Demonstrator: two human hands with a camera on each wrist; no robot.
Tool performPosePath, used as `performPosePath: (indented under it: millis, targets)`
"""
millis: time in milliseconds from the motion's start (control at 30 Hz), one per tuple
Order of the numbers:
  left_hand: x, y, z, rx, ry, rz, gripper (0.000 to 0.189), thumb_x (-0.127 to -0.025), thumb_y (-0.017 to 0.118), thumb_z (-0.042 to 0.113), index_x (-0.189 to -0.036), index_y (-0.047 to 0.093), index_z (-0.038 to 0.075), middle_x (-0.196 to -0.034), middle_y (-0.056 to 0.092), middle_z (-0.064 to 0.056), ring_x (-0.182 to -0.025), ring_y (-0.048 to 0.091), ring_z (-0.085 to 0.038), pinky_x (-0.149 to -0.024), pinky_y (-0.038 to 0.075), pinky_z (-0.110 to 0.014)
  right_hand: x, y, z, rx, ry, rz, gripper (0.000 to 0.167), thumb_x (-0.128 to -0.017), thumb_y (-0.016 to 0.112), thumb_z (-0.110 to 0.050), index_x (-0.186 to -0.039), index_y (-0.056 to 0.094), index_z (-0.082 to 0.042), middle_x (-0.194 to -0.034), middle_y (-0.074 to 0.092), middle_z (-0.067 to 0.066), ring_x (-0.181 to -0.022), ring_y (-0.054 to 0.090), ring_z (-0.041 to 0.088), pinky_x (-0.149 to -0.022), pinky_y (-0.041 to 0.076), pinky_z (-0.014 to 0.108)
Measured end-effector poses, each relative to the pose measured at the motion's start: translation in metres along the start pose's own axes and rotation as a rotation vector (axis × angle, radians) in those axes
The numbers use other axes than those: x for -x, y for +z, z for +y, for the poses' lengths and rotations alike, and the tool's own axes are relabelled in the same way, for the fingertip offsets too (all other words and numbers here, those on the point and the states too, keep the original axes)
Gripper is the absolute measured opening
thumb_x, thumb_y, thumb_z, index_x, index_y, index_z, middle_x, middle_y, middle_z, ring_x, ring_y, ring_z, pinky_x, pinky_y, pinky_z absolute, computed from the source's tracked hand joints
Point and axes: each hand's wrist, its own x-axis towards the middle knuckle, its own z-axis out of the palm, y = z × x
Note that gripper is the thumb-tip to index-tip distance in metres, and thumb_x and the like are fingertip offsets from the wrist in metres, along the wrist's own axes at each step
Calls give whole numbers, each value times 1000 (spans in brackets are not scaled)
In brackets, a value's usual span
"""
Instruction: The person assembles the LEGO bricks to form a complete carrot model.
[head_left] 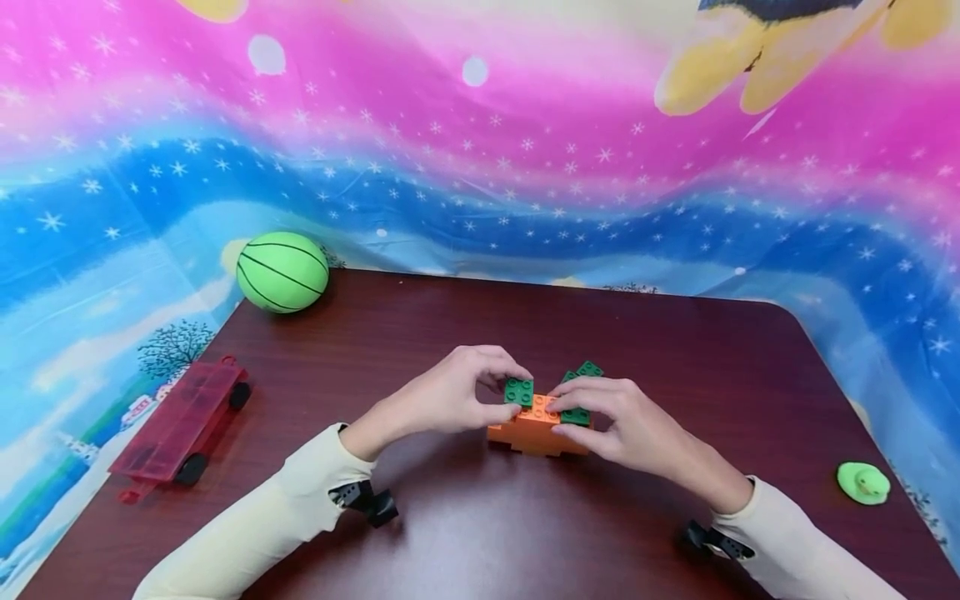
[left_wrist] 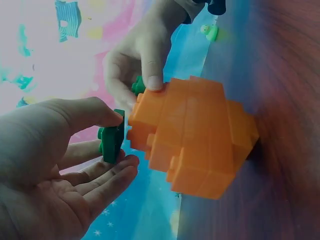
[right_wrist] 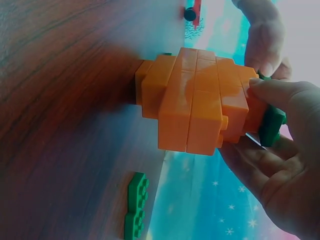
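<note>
My left hand point(head_left: 472, 387) pinches a small green toy brick point(head_left: 519, 391) between thumb and fingers. In the left wrist view this green brick point(left_wrist: 114, 136) is held close to the studded top of a stepped build of orange toy bricks point(left_wrist: 192, 135). The orange build point(head_left: 546, 438) stands on the table, wider in its middle than at its ends. My right hand point(head_left: 630, 421) grips its top, thumb on the near side and fingers behind. Another green brick point(right_wrist: 271, 125) sits on top by the right hand, partly hidden by it.
Behind the build lies a loose green brick piece point(head_left: 589, 369) on the dark table point(head_left: 450, 325). A green ball point(head_left: 282, 272) is at the back left corner, a translucent red toy cart point(head_left: 183, 425) at the left edge. A green rubber duck point(head_left: 864, 483) sits far right.
</note>
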Motion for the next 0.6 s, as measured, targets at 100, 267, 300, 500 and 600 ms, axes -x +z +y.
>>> performPosePath:
  millis: [100, 267, 300, 500, 600]
  targets:
    - [1, 4, -1, 13, 4, -10, 32, -89, 76, 11, -121, 74, 8, -109, 70, -2, -90, 70, -7, -85, 62, -36, 1, 1, 0, -5, -1, 8, 28, -85, 84, -13, -112, 76, -18, -113, 75, 0, -81, 63, 2, -54, 39, 6]
    - [1, 5, -3, 20, 2, -25, 32, -90, 76, 12, -121, 74, 8, -110, 70, -2, -92, 71, -7, -85, 62, -33, 0, 0, 0, 3, 13, -6, 28, -87, 83, -15, -113, 75, -18, -113, 75, -1, -88, 66, 5, -58, 48, 13]
    - [0, 5, -3, 19, 0, -27, 32, -90, 76, 12, -121, 74, 8, -110, 70, -2, -93, 71, -7, -86, 62, -32, 0, -1, -1, 6, 18, -9, 29, -87, 83, -16, -114, 75, -18, -114, 75, -2, -90, 66, 5, -60, 50, 15]
    - [2, 4, -2, 18, 3, -23, 33, -89, 77, 11, -122, 75, 7, -108, 69, -1, -94, 71, -7, -88, 61, -30, -1, -2, -1, 9, 18, -30, 35, -89, 81, -16, -122, 73, -19, -116, 74, -3, -85, 63, 2, -58, 53, 20]
    - [1, 4, -1, 25, 5, -30, 33, -89, 77, 10, -122, 75, 6, -104, 67, -1, -94, 71, -7, -88, 61, -30, 0, -1, 0, 17, -3, -41, 36, -89, 81, -15, -124, 73, -19, -116, 73, -2, -81, 61, 1, -56, 51, 17]
